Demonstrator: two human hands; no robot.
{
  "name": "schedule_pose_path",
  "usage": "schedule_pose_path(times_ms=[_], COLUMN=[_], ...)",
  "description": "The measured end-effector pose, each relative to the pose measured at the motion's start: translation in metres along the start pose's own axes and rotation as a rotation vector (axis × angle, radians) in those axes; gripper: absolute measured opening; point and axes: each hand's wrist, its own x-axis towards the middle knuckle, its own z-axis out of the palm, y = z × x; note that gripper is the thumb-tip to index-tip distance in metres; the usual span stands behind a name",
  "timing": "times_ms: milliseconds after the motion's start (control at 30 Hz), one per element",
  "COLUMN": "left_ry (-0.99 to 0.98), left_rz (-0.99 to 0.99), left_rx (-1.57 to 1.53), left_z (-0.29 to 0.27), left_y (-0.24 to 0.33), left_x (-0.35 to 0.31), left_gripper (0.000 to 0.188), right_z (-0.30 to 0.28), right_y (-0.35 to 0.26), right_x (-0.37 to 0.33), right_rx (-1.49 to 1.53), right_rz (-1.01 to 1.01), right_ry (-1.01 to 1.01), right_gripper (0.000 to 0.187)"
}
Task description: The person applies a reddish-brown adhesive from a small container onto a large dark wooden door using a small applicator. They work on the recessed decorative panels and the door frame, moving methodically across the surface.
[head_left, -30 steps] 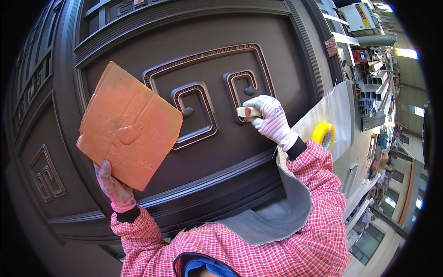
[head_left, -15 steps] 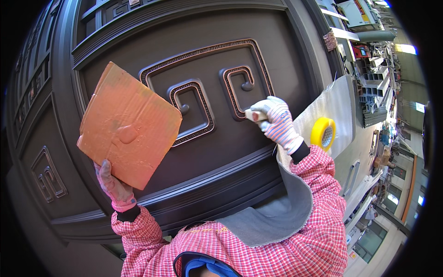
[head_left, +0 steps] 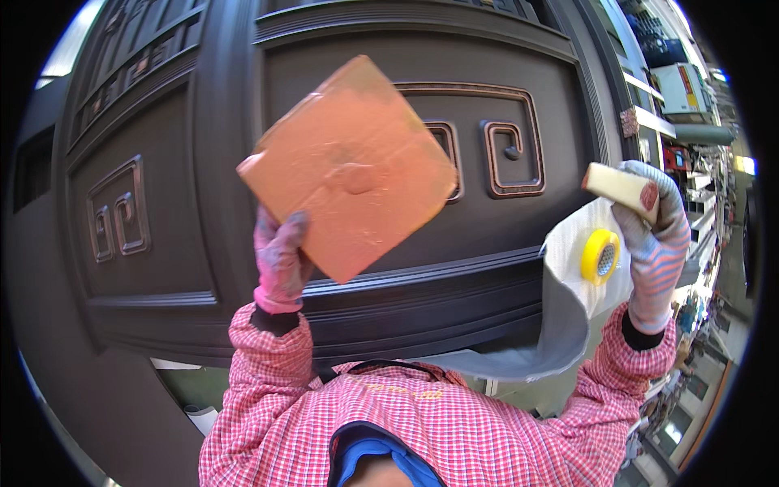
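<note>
In my gloved left hand [head_left: 281,264] is a flat square of cardboard [head_left: 324,146] coated in copper-orange paint, gripped at its lower left edge with the thumb on top. A wet blob of paint shows near its middle. My gloved right hand [head_left: 656,243] is raised at the right, fingers closed round a pale sponge block [head_left: 621,191] stained reddish-brown at its ends. Beyond both hands stands a dark door panel [head_left: 365,264] with a raised scroll-like fret moulding [head_left: 514,193], its edges tinted copper. The cardboard hides part of that moulding.
A yellow roll of tape [head_left: 600,256] rests on pale sheeting [head_left: 568,243] that curls below the panel at the right. A second fret moulding [head_left: 144,203] is on the left panel. Workshop shelves and stock crowd the far right.
My right hand has drawn the sponge away from the fret moulding, out to the right. My left hand has raised the cardboard and shifted it right. The view has turned left.
</note>
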Motion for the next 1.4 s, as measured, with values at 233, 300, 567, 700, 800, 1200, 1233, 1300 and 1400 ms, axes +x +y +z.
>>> schedule_pose_path(times_ms=[233, 300, 567, 700, 800, 1200, 1233, 1300, 1400], left_ry=[-0.168, -0.159, -0.115, -0.082, -0.059, 0.137, 0.143, 0.138, 0.148], left_rz=[-0.071, -0.070, -0.100, -0.094, -0.064, 0.046, 0.046, 0.028, 0.020], left_rx=[-0.184, -0.172, -0.127, -0.142, -0.106, 0.030, 0.043, 0.040, 0.035], left_z=[-0.015, -0.020, -0.034, -0.030, -0.041, -0.076, -0.079, -0.082, -0.081], left_y=[0.026, 0.031, 0.040, 0.028, 0.022, 0.021, 0.022, 0.021, 0.019], left_x=[-0.035, -0.043, -0.054, -0.047, -0.038, -0.007, -0.006, -0.003, 0.002], left_gripper=[0.065, 0.065, 0.068, 0.066, 0.062, 0.069, 0.070, 0.071, 0.070], right_z=[0.127, 0.151, 0.169, 0.173, 0.168, 0.153, 0.158, 0.166, 0.172], right_y=[-0.062, -0.063, -0.065, -0.056, -0.031, 0.166, 0.164, 0.171, 0.179], right_x=[-0.029, -0.035, -0.030, -0.024, -0.018, 0.056, 0.061, 0.071, 0.079], right_rx=[-0.188, -0.165, -0.336, -0.284, -0.328, -0.257, -0.198, -0.196, -0.207], right_rz=[-0.434, -0.402, -0.517, -0.514, -0.485, 0.073, 0.150, 0.128, 0.139], right_ry=[-0.196, -0.228, -0.294, -0.297, -0.314, -0.127, -0.149, -0.175, -0.203], right_gripper=[0.029, 0.026, 0.027, 0.031, 0.033, 0.032, 0.032, 0.031, 0.030])
